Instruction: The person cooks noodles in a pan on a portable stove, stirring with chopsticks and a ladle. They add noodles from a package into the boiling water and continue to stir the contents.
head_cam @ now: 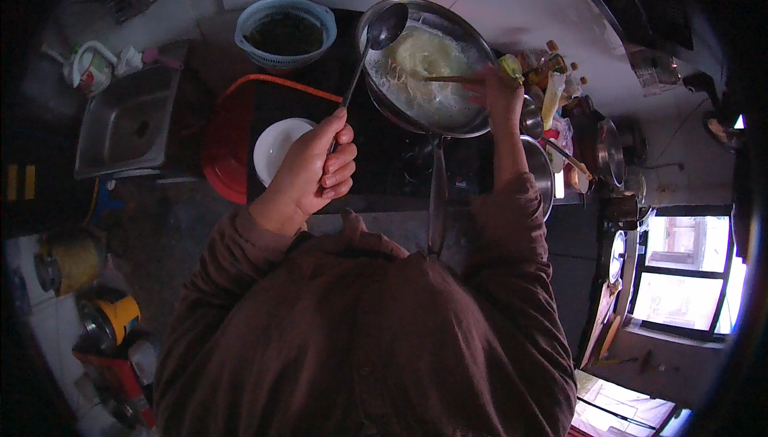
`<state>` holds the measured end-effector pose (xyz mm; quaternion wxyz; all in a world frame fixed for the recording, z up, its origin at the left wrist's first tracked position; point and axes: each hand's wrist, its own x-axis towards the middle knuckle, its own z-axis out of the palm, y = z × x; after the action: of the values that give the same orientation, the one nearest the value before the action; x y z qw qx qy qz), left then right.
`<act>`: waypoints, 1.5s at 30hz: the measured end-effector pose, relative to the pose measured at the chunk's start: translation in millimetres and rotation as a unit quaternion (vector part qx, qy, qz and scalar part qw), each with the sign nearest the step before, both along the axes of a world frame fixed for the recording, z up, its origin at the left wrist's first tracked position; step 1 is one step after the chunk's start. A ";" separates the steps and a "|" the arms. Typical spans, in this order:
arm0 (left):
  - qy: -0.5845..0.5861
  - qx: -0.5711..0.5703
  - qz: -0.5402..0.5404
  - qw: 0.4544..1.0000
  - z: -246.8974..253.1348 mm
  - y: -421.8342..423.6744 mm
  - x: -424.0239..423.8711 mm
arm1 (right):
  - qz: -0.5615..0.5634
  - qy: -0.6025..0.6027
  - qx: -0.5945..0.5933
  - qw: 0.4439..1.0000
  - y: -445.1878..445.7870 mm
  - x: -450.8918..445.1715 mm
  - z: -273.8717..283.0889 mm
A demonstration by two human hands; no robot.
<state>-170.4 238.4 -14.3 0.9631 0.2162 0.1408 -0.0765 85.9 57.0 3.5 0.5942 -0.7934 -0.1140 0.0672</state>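
My left hand [324, 167] is closed around the handle of a metal ladle [387, 26], whose bowl hangs over the upper left rim of a large wok [384, 92]. Pale noodles [426, 56] lie in foamy liquid inside the wok. Over the wok's right side, my right hand [501, 92] holds wooden chopsticks [450, 79], their tips at the noodles. The fingers of this hand are partly blurred. A white bowl [279, 143] stands just behind my left hand, partly covered by it. The wok's long handle [438, 197] points towards my body.
A pale blue colander [285, 59] with dark greens stands left of the wok. A red basin [225, 155] is beside the white bowl, and a steel sink [132, 125] lies farther left. Bottles [555, 65] and a metal pan [537, 167] crowd the right side.
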 end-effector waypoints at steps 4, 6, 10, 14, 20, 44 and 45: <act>-0.001 0.000 -0.001 1.000 1.4 0.2 -0.3 | 0.025 -0.022 0.079 0.996 -2.1 4.1 0.8; -0.003 0.002 -0.001 1.000 1.5 -0.2 -0.1 | 0.060 -0.025 0.106 0.992 2.6 -7.7 0.8; 0.001 0.007 0.005 1.000 3.5 -0.6 -1.4 | 0.038 0.015 0.009 0.999 13.0 -15.3 0.1; -0.003 0.004 0.006 1.000 1.9 0.6 -2.8 | -0.019 -0.010 0.023 0.999 6.0 -6.8 -13.9; -0.002 0.000 0.002 1.000 -0.5 0.0 -3.3 | -0.024 -0.120 -0.005 0.992 -10.9 4.8 -24.8; -0.003 0.004 0.003 1.000 1.7 0.2 -11.2 | -0.086 -0.088 0.099 0.987 -34.1 3.3 -10.4; -0.003 0.003 0.002 1.000 0.9 0.3 -11.5 | -0.060 -0.048 0.092 0.993 -30.9 4.5 -17.2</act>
<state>-181.9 238.7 -13.3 0.9630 0.2190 0.1385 -0.0735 90.4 26.1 -13.7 0.6612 -0.7433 -0.1002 -0.0178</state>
